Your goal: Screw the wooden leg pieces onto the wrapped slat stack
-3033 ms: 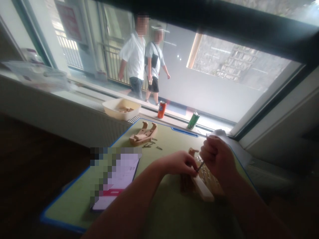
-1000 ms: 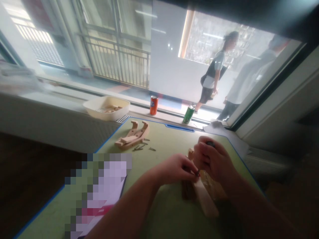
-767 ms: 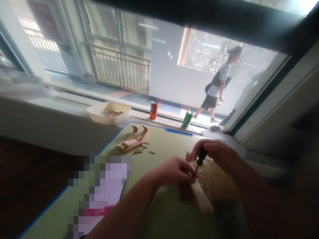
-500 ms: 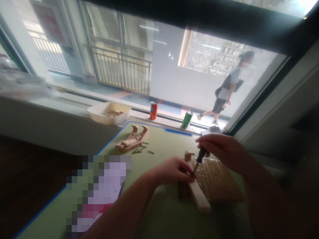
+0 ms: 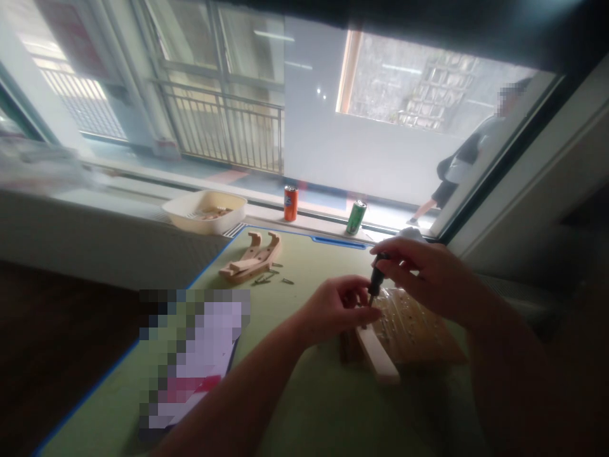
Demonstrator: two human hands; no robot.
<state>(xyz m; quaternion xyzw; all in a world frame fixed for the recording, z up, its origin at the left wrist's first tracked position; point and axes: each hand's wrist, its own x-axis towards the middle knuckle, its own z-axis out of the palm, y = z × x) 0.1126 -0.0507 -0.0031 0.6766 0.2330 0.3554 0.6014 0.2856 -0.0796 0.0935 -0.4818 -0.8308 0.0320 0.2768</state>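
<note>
My right hand (image 5: 428, 276) is closed round a dark-handled screwdriver (image 5: 375, 284), held nearly upright with its tip down at a pale wooden bar (image 5: 378, 355). My left hand (image 5: 339, 306) pinches something small right at that tip and presses on the bar; what it pinches is hidden. The bar lies along the near edge of a wooden board with many holes (image 5: 415, 330) on the green mat (image 5: 304, 406).
A curved wooden assembly (image 5: 250, 257) and loose screws (image 5: 273, 277) lie further back on the mat. A cream tray (image 5: 204, 211), an orange can (image 5: 290, 203) and a green can (image 5: 356, 217) stand on the sill. A booklet (image 5: 195, 362) lies at left. A person walks outside the window.
My right hand has shifted its grip on the screwdriver, from a fist over it to fingers on the raised handle. My left hand stays pinched at the tip. The people outside walked rightwards.
</note>
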